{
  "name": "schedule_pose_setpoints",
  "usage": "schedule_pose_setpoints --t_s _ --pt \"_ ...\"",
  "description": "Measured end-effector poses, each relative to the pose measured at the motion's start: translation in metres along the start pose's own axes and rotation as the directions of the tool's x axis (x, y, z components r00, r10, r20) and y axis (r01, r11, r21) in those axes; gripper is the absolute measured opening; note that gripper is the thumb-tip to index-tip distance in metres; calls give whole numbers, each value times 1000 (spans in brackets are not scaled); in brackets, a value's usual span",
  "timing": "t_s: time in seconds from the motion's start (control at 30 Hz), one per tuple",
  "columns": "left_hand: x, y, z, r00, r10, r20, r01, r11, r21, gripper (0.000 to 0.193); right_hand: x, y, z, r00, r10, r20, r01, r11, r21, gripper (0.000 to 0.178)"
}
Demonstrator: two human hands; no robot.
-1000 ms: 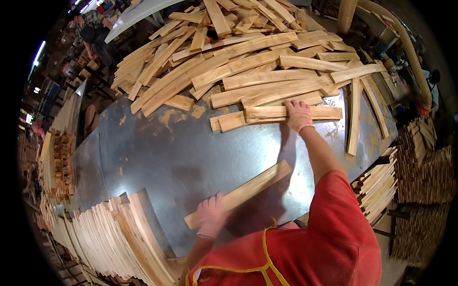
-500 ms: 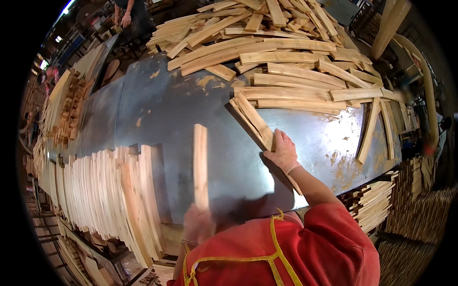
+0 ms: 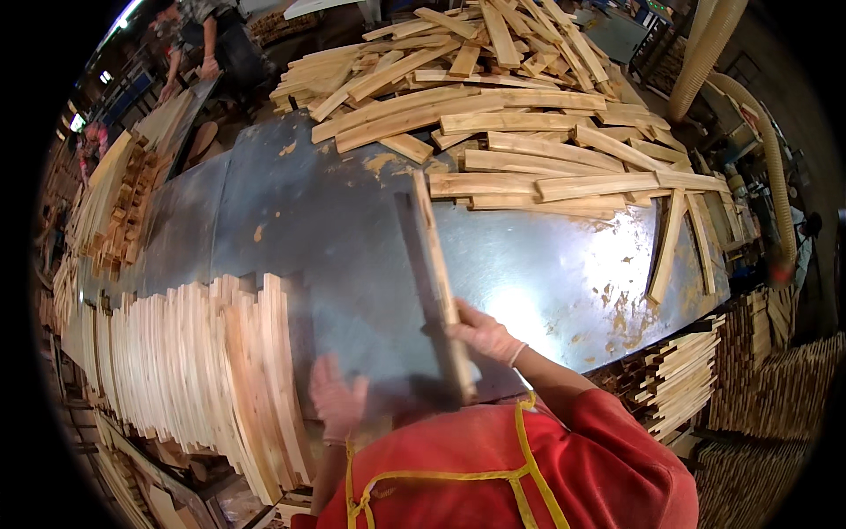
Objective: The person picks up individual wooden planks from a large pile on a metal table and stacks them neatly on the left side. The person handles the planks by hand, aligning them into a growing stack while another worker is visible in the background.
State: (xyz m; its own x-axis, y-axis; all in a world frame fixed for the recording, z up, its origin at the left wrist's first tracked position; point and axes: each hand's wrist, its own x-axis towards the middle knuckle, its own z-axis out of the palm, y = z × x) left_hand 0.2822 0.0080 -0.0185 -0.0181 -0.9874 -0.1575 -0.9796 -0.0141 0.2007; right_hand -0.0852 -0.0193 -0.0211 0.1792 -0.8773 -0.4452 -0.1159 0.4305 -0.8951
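Note:
My right hand (image 3: pixel 485 332) is closed on a wooden slat (image 3: pixel 437 264), gripping its near half. The slat is tilted up on its narrow side above the grey metal tabletop (image 3: pixel 335 220), its far end close to the loose pile. To the left my left hand (image 3: pixel 337 397) is open and holds nothing, fingers spread and a little blurred. It hovers by the near edge of the table, just right of a row of pale wooden slats (image 3: pixel 194 361) standing tightly side by side.
Loose slats form a heap (image 3: pixel 529 115) across the far side of the table. More slats are stacked low at the right (image 3: pixel 683 379) and at the far left (image 3: pixel 123 203). A ribbed hose (image 3: pixel 775 167) hangs at the right. Another person (image 3: pixel 211 44) works at the far left.
The slat that was in my left hand is gone from it, and that hand has opened and moved left. My right hand has drawn its slat nearer and leftward, turning it more upright.

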Motion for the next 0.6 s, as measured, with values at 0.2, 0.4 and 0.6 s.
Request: schedule_pose_setpoints --t_s 0.2,0.4,0.6 --pt "46 105 32 988 -17 151 50 975 -218 91 74 -42 -119 957 -247 -153 145 861 -488 83" --pt "44 136 48 997 10 83 -21 990 139 93 178 -99 -319 795 -491 -357 -127 440 -889 76" --pt "47 150 50 981 -135 140 113 982 152 97 168 -92 -364 987 -154 -55 5 366 -930 79"
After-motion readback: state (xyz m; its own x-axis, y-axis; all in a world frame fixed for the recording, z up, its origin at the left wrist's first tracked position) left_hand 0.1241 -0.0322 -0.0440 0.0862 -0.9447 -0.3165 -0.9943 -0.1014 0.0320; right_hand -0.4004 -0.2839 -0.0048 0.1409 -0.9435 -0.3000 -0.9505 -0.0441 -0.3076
